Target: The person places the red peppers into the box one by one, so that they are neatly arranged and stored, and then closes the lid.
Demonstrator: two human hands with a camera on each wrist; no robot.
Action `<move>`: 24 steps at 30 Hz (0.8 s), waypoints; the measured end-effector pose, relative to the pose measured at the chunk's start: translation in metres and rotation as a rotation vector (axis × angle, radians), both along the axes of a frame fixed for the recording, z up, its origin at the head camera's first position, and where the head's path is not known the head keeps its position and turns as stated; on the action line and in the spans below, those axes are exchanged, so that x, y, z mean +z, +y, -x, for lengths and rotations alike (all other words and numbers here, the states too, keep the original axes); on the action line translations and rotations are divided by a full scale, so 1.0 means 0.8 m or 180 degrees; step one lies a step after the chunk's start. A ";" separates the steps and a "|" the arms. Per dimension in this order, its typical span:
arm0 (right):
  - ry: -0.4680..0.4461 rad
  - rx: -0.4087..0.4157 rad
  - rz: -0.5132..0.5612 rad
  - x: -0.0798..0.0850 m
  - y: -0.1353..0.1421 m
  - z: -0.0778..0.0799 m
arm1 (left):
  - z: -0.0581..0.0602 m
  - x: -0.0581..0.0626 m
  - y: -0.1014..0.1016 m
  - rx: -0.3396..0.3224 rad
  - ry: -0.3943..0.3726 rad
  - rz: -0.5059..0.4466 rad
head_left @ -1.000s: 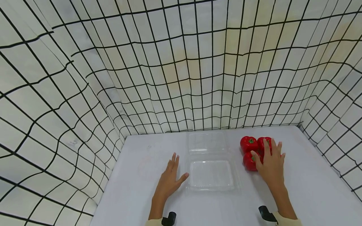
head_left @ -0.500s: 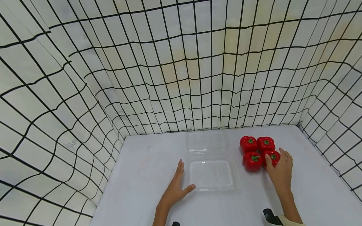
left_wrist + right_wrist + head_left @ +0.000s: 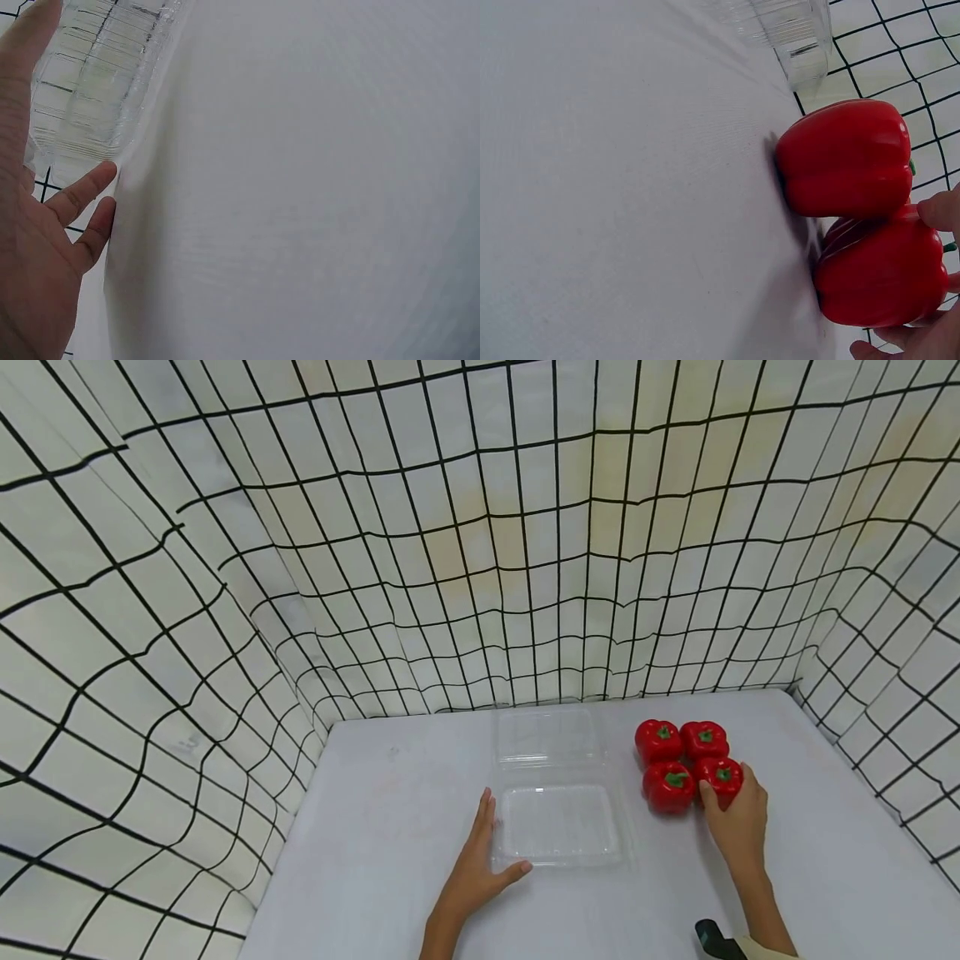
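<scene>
Several red bell peppers sit close together at the right of the table. The front right bell pepper [image 3: 720,779] is between the thumb and fingers of my right hand [image 3: 737,827], which grips it from the right side. In the right wrist view this bell pepper [image 3: 881,270] stands on the table, touching the neighbouring bell pepper [image 3: 847,159]. At the left edge of a clear plastic clamshell container [image 3: 561,822], with its lid lying back, my left hand [image 3: 476,872] has its fingers straight and thumb spread. From the left wrist, that hand [image 3: 37,240] appears beside the container's wall [image 3: 97,82].
A white table [image 3: 375,827] carries everything. Black netting [image 3: 465,610] over pale walls rises along its back and both sides. Table surface lies between the container and the bell peppers.
My right hand has drawn back from over the bell peppers to the front right one and closed around it. My left hand has shifted right, to the container's left edge.
</scene>
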State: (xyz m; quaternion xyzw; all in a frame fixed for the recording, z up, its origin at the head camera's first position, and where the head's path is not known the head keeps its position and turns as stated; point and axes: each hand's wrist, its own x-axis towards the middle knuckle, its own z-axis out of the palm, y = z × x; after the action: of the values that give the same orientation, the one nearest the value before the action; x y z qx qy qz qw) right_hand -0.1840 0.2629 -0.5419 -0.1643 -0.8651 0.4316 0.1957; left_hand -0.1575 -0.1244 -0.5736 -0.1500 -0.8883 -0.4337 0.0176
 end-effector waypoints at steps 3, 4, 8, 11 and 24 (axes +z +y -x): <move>0.0063 0.0004 0.0000 -0.003 0.000 0.002 | -0.001 0.000 0.001 0.0029 -0.0002 -0.0035; 0.0077 0.0001 0.0007 -0.003 -0.001 0.002 | -0.001 0.000 0.001 0.0036 -0.0003 -0.0046; 0.0099 -0.0002 0.0077 -0.006 -0.002 0.002 | -0.002 -0.001 0.002 0.0051 -0.0003 -0.0064; 0.0120 0.0005 0.0152 -0.009 -0.001 0.003 | -0.003 -0.001 0.002 0.0066 -0.0055 -0.0078; -0.0039 -0.0195 0.0557 -0.011 0.000 0.000 | -0.002 -0.003 0.000 0.0039 0.0012 -0.0093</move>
State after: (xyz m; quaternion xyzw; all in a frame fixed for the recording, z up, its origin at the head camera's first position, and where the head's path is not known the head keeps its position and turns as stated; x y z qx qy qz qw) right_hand -0.1843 0.2627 -0.5507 -0.2098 -0.8199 0.4983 0.1884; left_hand -0.1560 -0.1245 -0.5762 -0.1451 -0.8827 -0.4463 0.0242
